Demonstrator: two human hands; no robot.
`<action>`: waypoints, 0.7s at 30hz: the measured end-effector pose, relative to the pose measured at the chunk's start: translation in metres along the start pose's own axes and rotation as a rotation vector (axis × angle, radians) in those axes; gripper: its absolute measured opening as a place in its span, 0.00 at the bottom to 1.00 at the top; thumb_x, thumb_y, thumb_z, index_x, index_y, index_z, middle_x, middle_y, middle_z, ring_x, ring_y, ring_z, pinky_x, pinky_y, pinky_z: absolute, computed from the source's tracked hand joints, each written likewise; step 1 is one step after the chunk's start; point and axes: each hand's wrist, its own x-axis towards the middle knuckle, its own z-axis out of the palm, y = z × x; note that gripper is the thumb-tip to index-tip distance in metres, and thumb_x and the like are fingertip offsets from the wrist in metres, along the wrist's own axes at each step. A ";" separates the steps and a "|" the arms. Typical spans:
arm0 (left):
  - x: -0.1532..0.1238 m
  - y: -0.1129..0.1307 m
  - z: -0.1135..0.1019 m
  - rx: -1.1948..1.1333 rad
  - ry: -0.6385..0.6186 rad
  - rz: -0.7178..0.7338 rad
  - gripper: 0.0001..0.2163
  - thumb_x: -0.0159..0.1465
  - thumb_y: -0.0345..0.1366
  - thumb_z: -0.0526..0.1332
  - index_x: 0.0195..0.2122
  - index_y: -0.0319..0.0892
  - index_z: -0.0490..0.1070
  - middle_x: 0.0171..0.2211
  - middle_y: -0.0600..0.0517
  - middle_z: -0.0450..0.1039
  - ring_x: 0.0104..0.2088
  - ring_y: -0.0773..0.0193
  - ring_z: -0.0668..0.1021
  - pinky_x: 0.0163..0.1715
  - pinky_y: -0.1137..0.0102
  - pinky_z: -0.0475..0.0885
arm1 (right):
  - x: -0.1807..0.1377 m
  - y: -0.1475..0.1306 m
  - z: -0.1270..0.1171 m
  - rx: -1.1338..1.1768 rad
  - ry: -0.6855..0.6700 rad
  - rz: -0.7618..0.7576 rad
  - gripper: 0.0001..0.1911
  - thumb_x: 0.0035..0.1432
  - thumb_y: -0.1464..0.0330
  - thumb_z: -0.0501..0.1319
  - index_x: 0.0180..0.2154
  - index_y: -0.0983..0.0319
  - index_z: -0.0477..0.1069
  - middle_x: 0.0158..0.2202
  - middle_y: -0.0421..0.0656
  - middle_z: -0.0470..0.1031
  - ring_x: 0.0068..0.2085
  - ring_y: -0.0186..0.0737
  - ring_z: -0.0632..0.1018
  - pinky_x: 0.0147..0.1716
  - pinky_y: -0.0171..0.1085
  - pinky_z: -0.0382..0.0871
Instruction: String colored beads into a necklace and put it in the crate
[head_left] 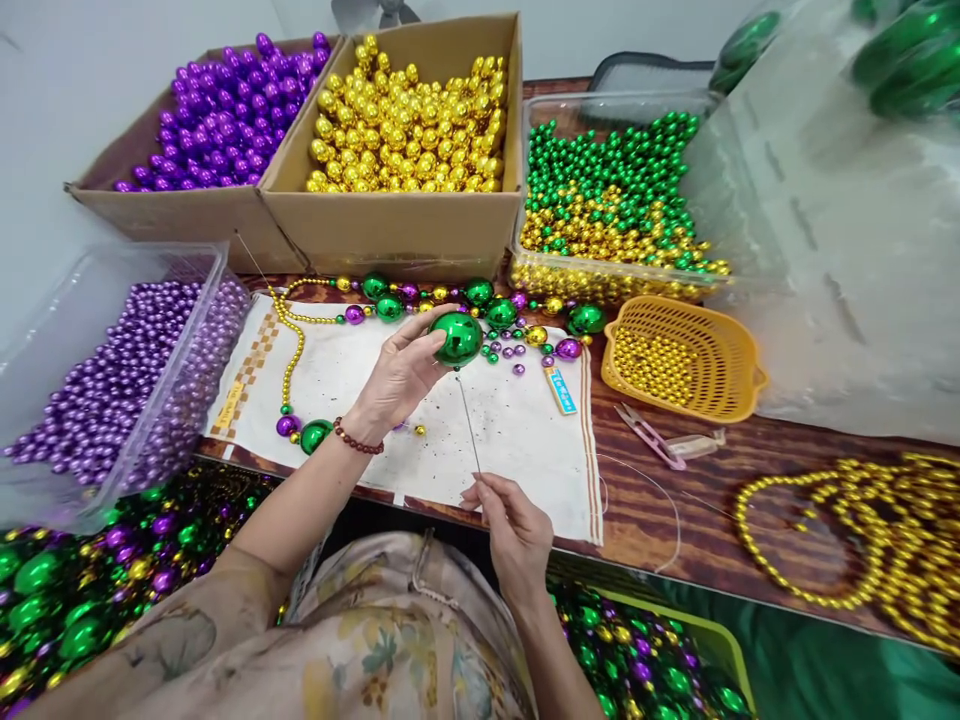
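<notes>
My left hand [405, 370] holds a large shiny green bead [459, 338] between thumb and fingers above the white cloth [517, 440]. A long thin needle [470, 425] is pinched in my right hand [517, 525], its upper tip just below the bead's lower end. Whether the tip touches the bead I cannot tell. Behind my left hand, a strand with green, purple and gold beads runs along the cloth's far edge. Its small gold beads [294, 365] curve down the left to a purple bead [288, 425] and a big green bead [316, 436]. Several loose small beads [508, 352] lie right of the held bead.
Cardboard boxes of purple beads [225, 125] and gold beads [409, 125] stand behind. Clear tubs hold small purple beads [120, 370] and green-gold beads [607, 190]. On the right are a yellow basket [727, 370], pink-handled snips [652, 438] and gold strands [862, 530].
</notes>
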 end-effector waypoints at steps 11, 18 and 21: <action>-0.005 -0.007 0.001 -0.008 -0.005 -0.007 0.15 0.58 0.39 0.71 0.47 0.47 0.79 0.48 0.48 0.77 0.46 0.60 0.78 0.50 0.61 0.74 | 0.003 0.002 0.009 -0.005 0.040 0.027 0.07 0.66 0.67 0.62 0.39 0.61 0.78 0.28 0.40 0.80 0.26 0.35 0.80 0.28 0.34 0.75; -0.020 -0.017 0.016 0.003 -0.010 0.013 0.17 0.54 0.37 0.74 0.47 0.49 0.80 0.49 0.50 0.77 0.46 0.63 0.77 0.48 0.67 0.73 | 0.011 0.004 0.021 0.062 0.096 0.006 0.07 0.67 0.66 0.61 0.40 0.61 0.77 0.29 0.41 0.80 0.28 0.36 0.81 0.26 0.33 0.70; -0.025 -0.021 0.019 0.011 -0.021 0.020 0.19 0.54 0.37 0.74 0.47 0.50 0.79 0.49 0.50 0.77 0.47 0.62 0.77 0.50 0.66 0.73 | 0.015 0.002 0.023 0.081 0.101 -0.007 0.07 0.67 0.66 0.61 0.40 0.61 0.77 0.29 0.41 0.81 0.27 0.36 0.81 0.26 0.33 0.70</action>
